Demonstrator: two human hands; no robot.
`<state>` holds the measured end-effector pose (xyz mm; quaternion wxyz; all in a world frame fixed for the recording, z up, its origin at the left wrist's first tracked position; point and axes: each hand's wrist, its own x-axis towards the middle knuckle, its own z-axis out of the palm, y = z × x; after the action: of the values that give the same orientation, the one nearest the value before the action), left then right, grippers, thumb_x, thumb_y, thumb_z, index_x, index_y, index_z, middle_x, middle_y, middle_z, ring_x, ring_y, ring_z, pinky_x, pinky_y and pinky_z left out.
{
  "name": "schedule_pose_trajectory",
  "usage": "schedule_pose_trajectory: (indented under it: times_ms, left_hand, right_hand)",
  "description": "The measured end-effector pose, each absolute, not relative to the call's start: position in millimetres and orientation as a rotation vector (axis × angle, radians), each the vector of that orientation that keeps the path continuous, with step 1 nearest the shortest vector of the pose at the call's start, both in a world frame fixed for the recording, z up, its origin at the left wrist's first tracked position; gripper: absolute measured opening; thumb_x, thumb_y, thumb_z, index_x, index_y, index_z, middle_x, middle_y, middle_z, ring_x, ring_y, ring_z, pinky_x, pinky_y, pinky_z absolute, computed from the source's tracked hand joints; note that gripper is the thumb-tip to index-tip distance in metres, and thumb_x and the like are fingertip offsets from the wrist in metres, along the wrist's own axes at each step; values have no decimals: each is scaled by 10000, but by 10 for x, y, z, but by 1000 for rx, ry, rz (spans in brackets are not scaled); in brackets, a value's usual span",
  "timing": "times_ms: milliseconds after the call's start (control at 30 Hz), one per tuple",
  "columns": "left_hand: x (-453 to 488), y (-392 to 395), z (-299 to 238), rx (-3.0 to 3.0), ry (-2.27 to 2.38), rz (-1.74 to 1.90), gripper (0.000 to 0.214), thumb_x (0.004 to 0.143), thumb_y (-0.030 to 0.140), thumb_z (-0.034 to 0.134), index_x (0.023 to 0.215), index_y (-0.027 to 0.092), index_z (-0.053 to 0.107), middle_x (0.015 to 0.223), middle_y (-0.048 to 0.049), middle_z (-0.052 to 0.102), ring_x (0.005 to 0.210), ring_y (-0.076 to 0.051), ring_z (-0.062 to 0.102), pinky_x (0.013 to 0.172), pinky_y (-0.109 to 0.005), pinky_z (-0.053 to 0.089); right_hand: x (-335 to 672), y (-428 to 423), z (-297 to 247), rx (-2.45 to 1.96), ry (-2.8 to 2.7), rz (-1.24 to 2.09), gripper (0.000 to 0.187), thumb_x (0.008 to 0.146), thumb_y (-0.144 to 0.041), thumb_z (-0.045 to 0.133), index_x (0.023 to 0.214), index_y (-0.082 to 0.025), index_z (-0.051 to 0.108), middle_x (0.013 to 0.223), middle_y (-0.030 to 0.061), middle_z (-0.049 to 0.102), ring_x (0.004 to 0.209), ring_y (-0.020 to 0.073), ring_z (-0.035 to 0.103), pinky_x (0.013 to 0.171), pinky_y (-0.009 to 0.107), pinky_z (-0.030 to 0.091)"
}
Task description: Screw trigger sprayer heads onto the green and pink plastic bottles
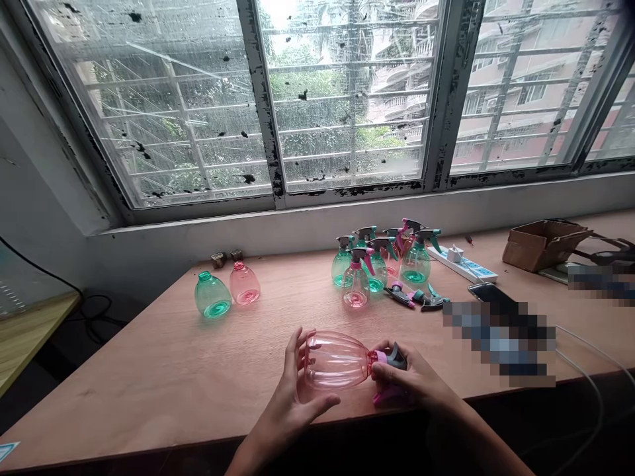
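Observation:
A clear pink spray bottle (337,360) lies sideways between my hands above the table's front edge, its base to the left. My left hand (300,390) cradles the base end, with fingers behind it and the thumb stretched along the near side. At the neck, my right hand (409,373) is closed on the pink and grey spray head (395,357), whose pink trigger points down. The right fingers hide part of the head. Beyond them stand several green and pink spray bottles (356,287) with heads fitted. Two loose spray heads (431,301) lie beside those.
A green bottle (212,297) and a pink bottle (245,284) without heads stand at the left. Along the right are a power strip (464,266), a phone (501,301), an open cardboard box (540,244) and white cables (592,390). Windows rise behind the table (149,370).

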<state>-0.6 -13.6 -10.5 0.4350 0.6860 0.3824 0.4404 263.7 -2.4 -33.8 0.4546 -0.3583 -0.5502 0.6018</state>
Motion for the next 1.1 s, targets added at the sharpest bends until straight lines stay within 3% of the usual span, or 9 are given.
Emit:
schedule_pose_trajectory:
  times_ms: [133, 200, 433, 600, 833, 1000, 1100]
  left_hand:
    - [-17, -122, -109, 1589, 978, 1037, 927, 792, 395, 792, 1537, 328, 246, 1613, -116, 243, 1276, -328, 511, 1105, -482, 414]
    - [-10, -119, -101, 1587, 970, 1027, 888, 792, 384, 794, 1526, 325, 297, 1641, -93, 195, 1334, -342, 476, 1142, -480, 379]
    - [34, -158, -61, 1656, 927, 1038, 1027, 801, 329, 794, 1571, 355, 114, 1631, -75, 286, 1476, -323, 299, 1224, -482, 231]
    - [3, -106, -125, 1611, 927, 1029, 1037, 779, 328, 813, 1578, 270, 154, 1589, -134, 365, 1441, -358, 362, 1215, -515, 240]
    - [6, -110, -121, 1697, 913, 1020, 995, 830, 293, 762, 1572, 353, 101, 1651, -68, 234, 1486, -312, 285, 1220, -474, 246]
    - [3, -141, -95, 1694, 957, 994, 997, 831, 330, 762, 1580, 293, 105, 1625, -102, 297, 1482, -331, 289, 1235, -508, 173]
    - [-20, -127, -120, 1758, 981, 976, 944, 846, 339, 744, 1575, 306, 145, 1652, -95, 221, 1493, -339, 256, 1235, -518, 158]
  right_hand:
    - [2626, -26, -282, -915, -1352, 1476, 376, 813, -438, 779, 978, -160, 587, 718, 14, 696, 626, 162, 635, 591, 299, 555]
    - [2624, -37, -251, -924, -1346, 1477, 377, 817, -445, 771, 984, -160, 590, 716, 14, 692, 630, 166, 634, 592, 305, 553]
    - [2628, -56, -240, -912, -1342, 1472, 400, 800, -467, 780, 966, -156, 592, 724, 21, 704, 629, 162, 637, 602, 297, 550]
    - [2616, -44, -237, -907, -1340, 1478, 410, 787, -484, 784, 944, -158, 593, 731, 23, 705, 625, 162, 633, 588, 292, 544]
    - [2609, -61, -201, -909, -1302, 1485, 433, 767, -528, 781, 916, -167, 593, 721, 23, 705, 596, 169, 647, 584, 298, 534]
    - [2610, -59, -195, -927, -1309, 1490, 466, 743, -557, 787, 914, -172, 589, 724, 28, 705, 605, 181, 647, 605, 324, 539]
    - [2609, -61, -183, -927, -1306, 1484, 460, 760, -560, 773, 916, -169, 589, 718, 28, 707, 599, 176, 648, 596, 308, 523]
